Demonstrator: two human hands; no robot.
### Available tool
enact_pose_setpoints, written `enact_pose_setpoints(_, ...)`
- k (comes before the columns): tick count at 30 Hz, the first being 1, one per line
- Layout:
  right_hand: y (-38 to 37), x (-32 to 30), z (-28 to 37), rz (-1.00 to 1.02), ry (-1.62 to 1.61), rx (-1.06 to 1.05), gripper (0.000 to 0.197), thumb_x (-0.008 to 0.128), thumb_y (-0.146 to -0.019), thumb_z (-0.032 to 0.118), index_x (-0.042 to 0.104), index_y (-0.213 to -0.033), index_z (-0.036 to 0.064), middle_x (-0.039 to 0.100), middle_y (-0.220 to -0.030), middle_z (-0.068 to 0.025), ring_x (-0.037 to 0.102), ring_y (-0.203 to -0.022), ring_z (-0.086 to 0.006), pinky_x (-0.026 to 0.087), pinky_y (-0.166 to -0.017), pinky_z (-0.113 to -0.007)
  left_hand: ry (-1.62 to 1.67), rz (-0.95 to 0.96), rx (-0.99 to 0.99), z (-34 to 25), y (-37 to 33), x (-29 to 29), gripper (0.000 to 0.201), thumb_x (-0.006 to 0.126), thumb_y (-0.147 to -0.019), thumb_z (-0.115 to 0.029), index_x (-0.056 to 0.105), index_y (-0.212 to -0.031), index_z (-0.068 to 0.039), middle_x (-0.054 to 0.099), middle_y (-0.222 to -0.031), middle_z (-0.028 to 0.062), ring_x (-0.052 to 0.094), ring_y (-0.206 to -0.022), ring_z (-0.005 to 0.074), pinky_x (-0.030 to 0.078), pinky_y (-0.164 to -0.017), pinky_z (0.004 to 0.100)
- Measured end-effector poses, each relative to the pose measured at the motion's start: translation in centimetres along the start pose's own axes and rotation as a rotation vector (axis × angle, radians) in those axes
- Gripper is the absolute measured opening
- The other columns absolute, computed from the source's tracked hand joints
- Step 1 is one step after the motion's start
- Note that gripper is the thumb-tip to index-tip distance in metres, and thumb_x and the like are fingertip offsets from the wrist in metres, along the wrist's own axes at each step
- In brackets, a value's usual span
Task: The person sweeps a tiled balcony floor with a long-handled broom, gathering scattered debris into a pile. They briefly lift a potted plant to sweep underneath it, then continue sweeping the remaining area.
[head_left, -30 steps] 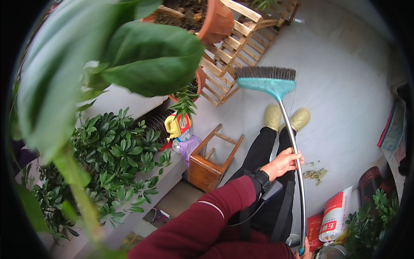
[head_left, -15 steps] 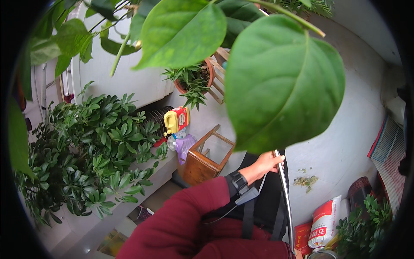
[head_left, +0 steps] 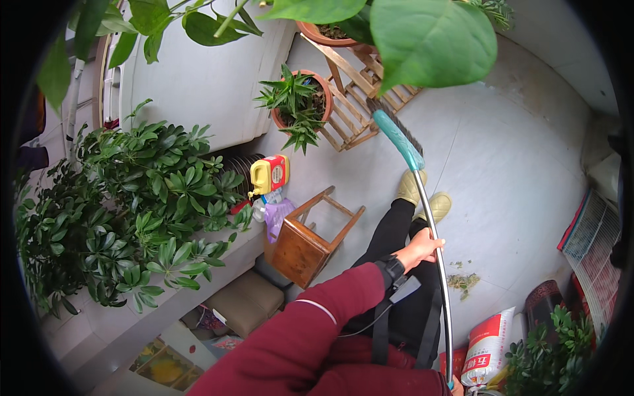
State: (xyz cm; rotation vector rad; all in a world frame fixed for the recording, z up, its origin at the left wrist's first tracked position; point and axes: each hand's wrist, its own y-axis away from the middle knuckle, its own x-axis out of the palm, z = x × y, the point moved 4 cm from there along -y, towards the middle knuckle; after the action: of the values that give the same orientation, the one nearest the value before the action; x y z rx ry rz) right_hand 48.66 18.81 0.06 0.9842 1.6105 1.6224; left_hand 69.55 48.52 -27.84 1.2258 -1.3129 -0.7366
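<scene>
A long broom with a silver metal handle (head_left: 437, 264) and a teal head (head_left: 398, 140) with dark bristles reaches away from me over the grey floor. My left hand (head_left: 421, 248) is closed around the middle of the handle. Only a small part of my right hand (head_left: 457, 388) shows at the lower edge, closed at the handle's near end. The bristles are beside a wooden slatted plant stand (head_left: 355, 99). A small heap of dry plant scraps (head_left: 463, 284) lies on the floor to the right of the handle.
Large green leaves (head_left: 432, 43) hang close overhead. Left are a leafy bush (head_left: 152, 198), a potted succulent (head_left: 304, 105), a yellow jug (head_left: 269, 174) and a wooden stool (head_left: 304, 247). Right are a red-and-white sack (head_left: 487, 346) and a wire rack (head_left: 592, 231).
The broom head has come into view from behind the hanging leaf, which now sits higher and covers less. My left hand still grips the handle. The plant stand and my shoes now show.
</scene>
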Motion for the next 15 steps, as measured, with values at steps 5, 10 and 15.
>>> enact_pose_setpoints(5, 0.1, -0.7, 0.2, -0.022, 0.043, -0.115, 0.047, 0.058, -0.077, 0.007, 0.047, -0.123, 0.0080, 0.060, -0.100, -0.0131, 0.056, -0.092, -0.0179, 0.045, -0.081, -0.030, -0.159, 0.056, -0.135, 1.1, -1.6, 3.6, 0.023, 0.058, -0.085, -0.022, 0.046, -0.096, -0.006, 0.058, -0.084, 0.0058, 0.061, -0.071, 0.0203, 0.053, -0.066, 0.0394)
enact_pose_setpoints(10, -0.6, -0.6, 5.4, -0.135, 0.006, -0.223, 0.043, 0.058, -0.082, 0.006, 0.044, -0.122, 0.0048, 0.057, -0.087, -0.0074, 0.051, -0.063, -0.0127, 0.043, -0.054, -0.026, -0.178, -0.026, -0.037, -2.3, -2.5, 5.0, 0.023, 0.057, -0.086, -0.023, 0.047, -0.094, -0.005, 0.058, -0.081, 0.0054, 0.059, -0.068, 0.0152, 0.052, -0.062, 0.0329)
enact_pose_setpoints(15, -5.5, -1.7, 17.9, 0.384, -0.396, -0.184, 0.052, 0.054, -0.085, 0.005, 0.030, -0.131, 0.0074, 0.046, -0.056, -0.0033, 0.044, -0.039, -0.0123, 0.037, -0.039, -0.026, -0.185, -0.040, 0.029, -9.3, -4.0, 2.7, 0.021, 0.055, -0.085, -0.019, 0.049, -0.089, 0.000, 0.058, -0.078, 0.0065, 0.060, -0.071, 0.0168, 0.053, -0.064, 0.0316)
